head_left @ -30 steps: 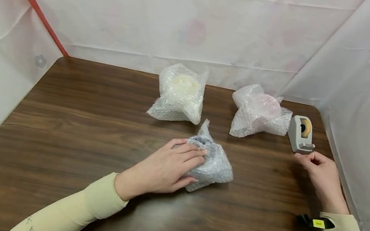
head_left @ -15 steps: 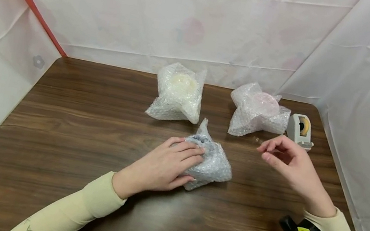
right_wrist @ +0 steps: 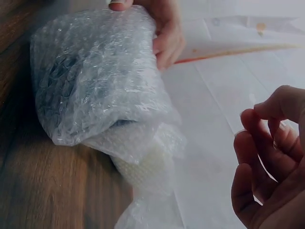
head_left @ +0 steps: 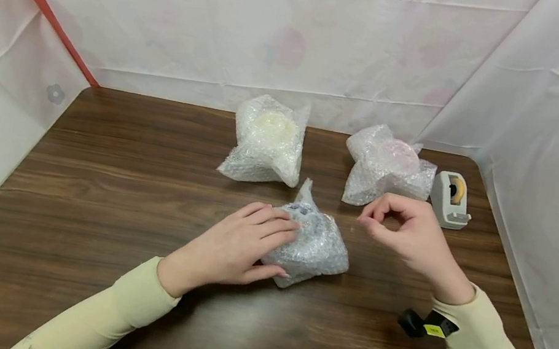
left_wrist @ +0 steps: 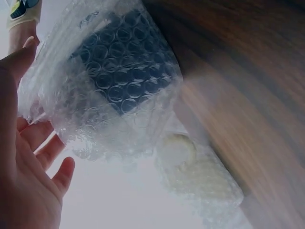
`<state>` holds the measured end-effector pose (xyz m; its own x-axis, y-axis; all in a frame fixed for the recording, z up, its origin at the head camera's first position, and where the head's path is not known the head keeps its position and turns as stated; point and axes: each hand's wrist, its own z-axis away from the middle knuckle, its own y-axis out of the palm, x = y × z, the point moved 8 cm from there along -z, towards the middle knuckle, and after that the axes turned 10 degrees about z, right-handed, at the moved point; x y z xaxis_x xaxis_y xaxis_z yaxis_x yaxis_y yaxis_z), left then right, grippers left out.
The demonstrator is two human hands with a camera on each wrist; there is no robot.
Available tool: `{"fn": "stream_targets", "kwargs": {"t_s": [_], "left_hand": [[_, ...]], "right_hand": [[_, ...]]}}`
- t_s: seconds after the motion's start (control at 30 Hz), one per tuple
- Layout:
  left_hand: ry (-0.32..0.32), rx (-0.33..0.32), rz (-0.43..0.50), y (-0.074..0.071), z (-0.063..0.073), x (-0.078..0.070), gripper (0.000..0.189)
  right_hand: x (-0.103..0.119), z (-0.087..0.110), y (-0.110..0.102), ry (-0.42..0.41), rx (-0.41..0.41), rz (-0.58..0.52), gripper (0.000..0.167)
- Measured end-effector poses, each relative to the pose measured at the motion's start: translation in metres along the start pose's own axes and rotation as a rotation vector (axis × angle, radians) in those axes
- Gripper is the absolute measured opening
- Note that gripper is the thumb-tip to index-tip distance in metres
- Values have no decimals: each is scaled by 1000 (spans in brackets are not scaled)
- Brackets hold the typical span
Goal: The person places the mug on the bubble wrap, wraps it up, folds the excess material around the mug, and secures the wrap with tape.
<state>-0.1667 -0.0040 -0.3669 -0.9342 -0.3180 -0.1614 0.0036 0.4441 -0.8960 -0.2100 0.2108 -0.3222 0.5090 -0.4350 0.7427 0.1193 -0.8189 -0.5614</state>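
Note:
A bubble-wrapped bundle with something dark blue inside sits on the table, one wrap corner sticking up. My left hand rests on its left side, fingers extended over the top and thumb at the near side. In the left wrist view the dark blue item shows through the bubbles. My right hand is raised just right of the bundle. Its thumb and forefinger pinch a small, barely visible strip of clear tape, while the other fingers curl loosely.
Two more bubble-wrapped bundles, one cream and one pink, stand along the back of the table. A grey tape dispenser is at the back right. White sheeting hangs behind and at both sides.
My right hand has moved left from the tape dispenser toward the dark blue bundle, carrying a strip of tape. My left hand stays on the bundle, shifted slightly left.

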Motion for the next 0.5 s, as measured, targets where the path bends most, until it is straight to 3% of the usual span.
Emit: {"fn": "stream_targets", "kwargs": {"t_s": [0.13,0.33,0.5], "left_hand": [[7,3,5,-2,2,1,55],[31,5,5,-2,1,2,54],[35,27,-3,-1,-1,3,49]], "right_hand": [[4,-11,14,-29,73,76,31],[9,-25,33,-54,184,84,26],[15,-40,47,-104,259,151,32]]}}
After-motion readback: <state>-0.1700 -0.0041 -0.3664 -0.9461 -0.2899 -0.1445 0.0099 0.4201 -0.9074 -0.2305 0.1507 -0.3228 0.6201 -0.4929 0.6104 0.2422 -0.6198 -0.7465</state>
